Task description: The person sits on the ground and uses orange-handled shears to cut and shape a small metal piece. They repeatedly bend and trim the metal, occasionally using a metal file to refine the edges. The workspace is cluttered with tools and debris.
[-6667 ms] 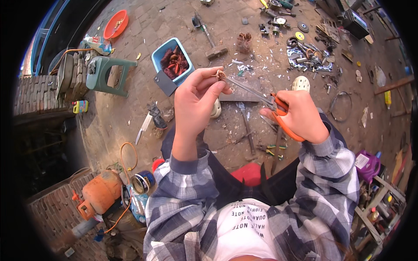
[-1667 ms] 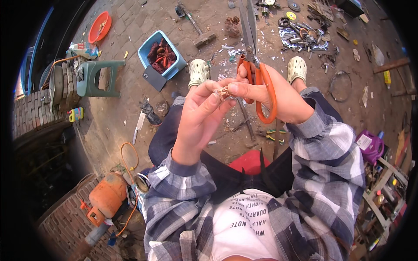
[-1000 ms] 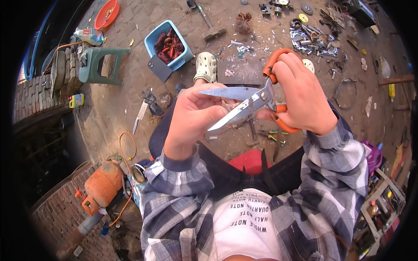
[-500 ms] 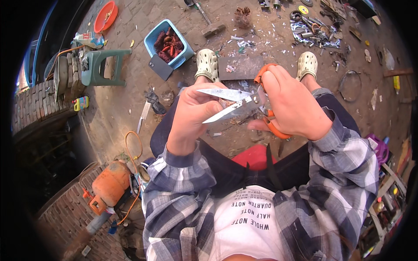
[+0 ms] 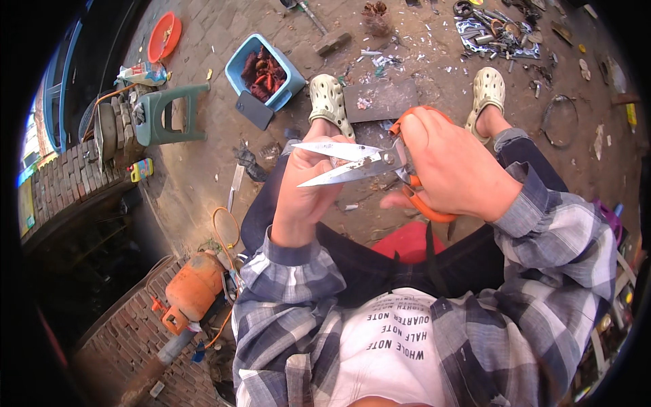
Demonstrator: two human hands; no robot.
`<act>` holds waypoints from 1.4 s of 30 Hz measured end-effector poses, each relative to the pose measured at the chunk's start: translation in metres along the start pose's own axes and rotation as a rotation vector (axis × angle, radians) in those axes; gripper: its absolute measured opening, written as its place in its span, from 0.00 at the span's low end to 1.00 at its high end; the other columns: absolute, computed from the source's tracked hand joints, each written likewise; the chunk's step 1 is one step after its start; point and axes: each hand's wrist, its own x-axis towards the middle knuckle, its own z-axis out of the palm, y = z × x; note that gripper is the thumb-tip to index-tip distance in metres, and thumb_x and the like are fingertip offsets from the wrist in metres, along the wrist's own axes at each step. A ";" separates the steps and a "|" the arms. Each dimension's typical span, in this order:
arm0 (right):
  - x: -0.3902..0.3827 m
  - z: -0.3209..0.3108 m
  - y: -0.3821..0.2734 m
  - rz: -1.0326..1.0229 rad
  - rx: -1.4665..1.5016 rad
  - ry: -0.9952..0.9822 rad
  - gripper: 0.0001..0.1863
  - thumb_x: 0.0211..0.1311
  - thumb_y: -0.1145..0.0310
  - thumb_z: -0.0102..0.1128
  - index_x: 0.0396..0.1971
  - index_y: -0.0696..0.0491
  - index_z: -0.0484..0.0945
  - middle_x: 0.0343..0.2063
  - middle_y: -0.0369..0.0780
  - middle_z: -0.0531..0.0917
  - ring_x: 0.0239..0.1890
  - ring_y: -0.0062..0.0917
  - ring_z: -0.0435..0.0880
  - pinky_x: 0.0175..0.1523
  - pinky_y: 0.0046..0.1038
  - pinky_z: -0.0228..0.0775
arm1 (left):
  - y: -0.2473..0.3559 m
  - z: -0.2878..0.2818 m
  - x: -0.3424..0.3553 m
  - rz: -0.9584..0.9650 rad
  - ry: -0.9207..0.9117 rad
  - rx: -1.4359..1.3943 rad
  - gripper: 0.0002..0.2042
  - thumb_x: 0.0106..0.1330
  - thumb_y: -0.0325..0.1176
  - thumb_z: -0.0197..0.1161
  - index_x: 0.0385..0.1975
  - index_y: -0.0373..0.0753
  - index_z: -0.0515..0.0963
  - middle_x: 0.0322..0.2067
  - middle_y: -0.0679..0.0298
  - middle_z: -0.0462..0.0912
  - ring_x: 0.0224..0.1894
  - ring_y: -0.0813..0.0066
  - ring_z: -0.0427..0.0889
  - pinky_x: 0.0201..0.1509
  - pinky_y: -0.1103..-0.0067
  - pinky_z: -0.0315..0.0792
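Note:
Orange-handled scissors [image 5: 380, 163] lie in my right hand [image 5: 454, 163], whose fingers wrap round the handle loops. Their two metal blades are spread apart and point left, across the front of my left hand [image 5: 308, 183]. The left fingers are pinched together behind the blades. A small reddish-brown piece [image 5: 337, 161] shows between the blades at the left fingertips, mostly hidden, so its kind is unclear. Below both hands, a dark flat board [image 5: 390, 102] lies on the ground between my shoes, with small scraps on it.
A blue tub [image 5: 288, 88] of dark red pieces stands ahead on the left, a black phone [image 5: 254, 110] against its side. Farther left are a green stool [image 5: 169, 115] and an orange gas cylinder [image 5: 194, 286]. A knife [image 5: 235, 186] lies nearby. Metal parts [image 5: 498, 34] spread at the far right.
The scissors and both hands have shifted slightly, and the blades now sit a little farther over the left hand. The small piece shows less. The whole view has moved a little.

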 end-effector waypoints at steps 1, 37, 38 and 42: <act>-0.001 0.000 0.000 0.010 0.012 -0.002 0.34 0.40 0.50 0.69 0.36 0.64 0.66 0.33 0.48 0.72 0.39 0.40 0.74 0.44 0.34 0.70 | 0.002 0.001 0.000 0.000 -0.019 0.011 0.07 0.58 0.34 0.65 0.32 0.39 0.79 0.32 0.64 0.78 0.45 0.63 0.73 0.51 0.69 0.66; -0.017 -0.014 -0.036 0.655 1.499 -0.568 0.33 0.67 0.41 0.28 0.19 0.55 0.68 0.15 0.35 0.69 0.16 0.20 0.71 0.25 0.19 0.64 | 0.019 0.034 0.019 0.599 0.399 0.537 0.14 0.57 0.15 0.59 0.43 0.30 0.71 0.38 0.60 0.77 0.44 0.73 0.79 0.49 0.81 0.72; -0.015 -0.013 -0.036 0.649 1.463 -0.561 0.33 0.67 0.41 0.28 0.18 0.55 0.68 0.14 0.35 0.69 0.16 0.19 0.70 0.24 0.19 0.64 | 0.019 0.033 0.019 0.579 0.370 0.479 0.15 0.57 0.15 0.59 0.44 0.29 0.71 0.38 0.60 0.77 0.44 0.73 0.79 0.49 0.81 0.72; -0.010 -0.014 -0.038 0.635 1.324 -0.526 0.33 0.67 0.42 0.32 0.13 0.55 0.66 0.10 0.36 0.68 0.12 0.19 0.69 0.20 0.19 0.62 | 0.018 0.025 0.019 0.592 0.329 0.510 0.14 0.58 0.17 0.59 0.45 0.29 0.72 0.40 0.60 0.78 0.44 0.74 0.79 0.47 0.82 0.72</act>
